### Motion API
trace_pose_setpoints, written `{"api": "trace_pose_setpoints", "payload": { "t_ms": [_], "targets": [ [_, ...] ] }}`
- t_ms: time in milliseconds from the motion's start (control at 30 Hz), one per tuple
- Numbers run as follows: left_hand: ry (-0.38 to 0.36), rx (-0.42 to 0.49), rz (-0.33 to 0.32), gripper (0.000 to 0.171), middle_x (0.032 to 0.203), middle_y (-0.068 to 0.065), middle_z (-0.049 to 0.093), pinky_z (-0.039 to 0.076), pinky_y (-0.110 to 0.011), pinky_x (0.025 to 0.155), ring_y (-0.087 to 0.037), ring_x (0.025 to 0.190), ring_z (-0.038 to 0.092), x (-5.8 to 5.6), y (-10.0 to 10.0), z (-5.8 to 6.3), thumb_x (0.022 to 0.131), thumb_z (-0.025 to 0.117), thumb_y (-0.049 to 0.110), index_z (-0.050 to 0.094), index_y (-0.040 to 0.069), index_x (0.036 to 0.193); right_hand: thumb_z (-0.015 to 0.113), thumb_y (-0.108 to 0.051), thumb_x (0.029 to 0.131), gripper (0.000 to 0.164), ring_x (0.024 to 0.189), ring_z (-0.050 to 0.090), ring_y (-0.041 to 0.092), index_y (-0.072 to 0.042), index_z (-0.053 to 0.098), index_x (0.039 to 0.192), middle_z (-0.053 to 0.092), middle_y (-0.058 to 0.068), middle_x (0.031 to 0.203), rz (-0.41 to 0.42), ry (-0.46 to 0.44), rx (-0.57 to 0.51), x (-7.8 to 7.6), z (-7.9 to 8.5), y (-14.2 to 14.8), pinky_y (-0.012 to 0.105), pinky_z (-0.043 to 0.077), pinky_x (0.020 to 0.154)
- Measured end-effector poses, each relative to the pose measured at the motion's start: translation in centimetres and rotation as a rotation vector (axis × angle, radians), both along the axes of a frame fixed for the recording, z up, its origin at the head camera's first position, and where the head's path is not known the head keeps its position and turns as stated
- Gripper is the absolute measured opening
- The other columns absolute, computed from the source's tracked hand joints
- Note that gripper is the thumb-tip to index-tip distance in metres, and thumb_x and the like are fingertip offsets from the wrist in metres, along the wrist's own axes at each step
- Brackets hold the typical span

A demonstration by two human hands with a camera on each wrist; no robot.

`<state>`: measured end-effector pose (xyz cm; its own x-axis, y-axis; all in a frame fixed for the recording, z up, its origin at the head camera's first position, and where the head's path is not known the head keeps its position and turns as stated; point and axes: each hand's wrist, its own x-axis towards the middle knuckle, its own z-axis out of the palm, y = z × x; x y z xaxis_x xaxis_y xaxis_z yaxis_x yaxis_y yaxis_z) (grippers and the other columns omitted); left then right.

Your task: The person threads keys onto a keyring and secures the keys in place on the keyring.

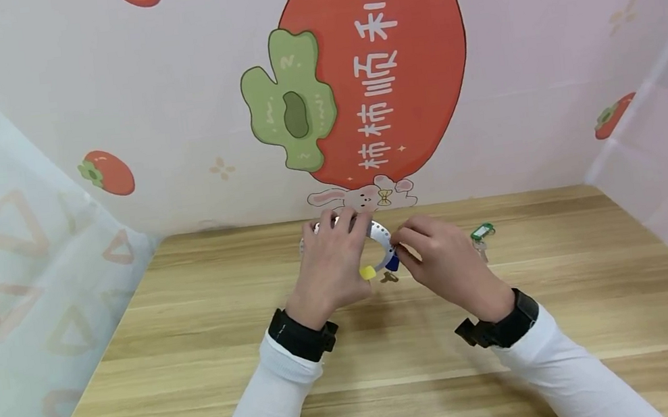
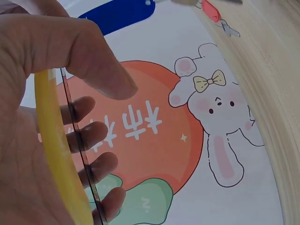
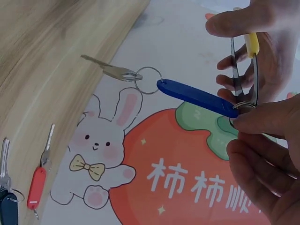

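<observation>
My left hand [image 1: 330, 260] grips a large flat metal ring [image 1: 381, 234] with small holes along its rim, raised over the table. A yellow tab [image 1: 368, 272] sits on the ring's near side. At the ring's right edge, my right hand [image 1: 446, 261] pinches the small wire loop [image 3: 244, 106] on one end of a blue key tag [image 3: 197, 97]. This loop meets the metal ring in the right wrist view. From the tag's other end, a key [image 3: 119, 72] hangs on a thin split ring [image 3: 149, 80]. My left fingers partly cover the metal ring.
A green key tag [image 1: 482, 231] with a key [image 1: 481, 247] lies on the wooden table [image 1: 203, 358], right of my right hand. In the right wrist view, a red key tag [image 3: 36, 187] with its key lies beside a dark tag [image 3: 8, 208]. A printed backdrop [image 1: 188, 101] rises behind the table.
</observation>
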<state>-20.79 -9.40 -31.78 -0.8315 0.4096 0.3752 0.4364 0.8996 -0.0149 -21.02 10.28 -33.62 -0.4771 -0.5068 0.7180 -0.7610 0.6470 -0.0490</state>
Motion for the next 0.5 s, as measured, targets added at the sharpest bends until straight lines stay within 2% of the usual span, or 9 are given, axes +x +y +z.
{"api": "trace_pose_setpoints", "payload": {
  "t_ms": [100,200,500],
  "targets": [
    [0.021,0.005,-0.001,0.096,0.134,-0.006,0.056,0.04,-0.059,0.095,-0.034,0.123,0.047,-0.01,-0.1,-0.02,0.058,0.089,0.031,0.05,0.019,0.145,0.086,0.002,0.075,0.017,0.072,0.067,0.02,-0.001,0.074,0.088,0.069,0.009,0.085,0.018,0.056,0.019,-0.03,0.05,-0.05,0.032,0.058,0.063],
    [0.045,-0.004,-0.003,0.095,0.132,-0.006,0.056,0.04,-0.059,0.094,-0.034,0.121,0.046,-0.02,-0.09,-0.03,0.058,0.088,0.029,0.049,0.019,0.145,0.085,0.004,0.074,0.017,0.072,0.068,0.021,0.0,0.075,0.087,0.069,0.009,0.085,0.03,0.072,0.011,-0.04,0.07,-0.02,0.033,0.058,0.063],
    [0.074,-0.004,-0.009,0.091,0.128,-0.006,0.056,0.041,-0.057,0.093,-0.033,0.117,0.047,0.04,0.09,-0.06,0.056,0.087,0.027,0.053,0.018,0.139,0.086,0.005,0.073,0.02,0.067,0.068,0.021,0.0,0.072,0.087,0.069,0.008,0.083,0.037,0.029,-0.062,0.03,-0.13,0.1,0.032,0.057,0.059]
  ]
}}
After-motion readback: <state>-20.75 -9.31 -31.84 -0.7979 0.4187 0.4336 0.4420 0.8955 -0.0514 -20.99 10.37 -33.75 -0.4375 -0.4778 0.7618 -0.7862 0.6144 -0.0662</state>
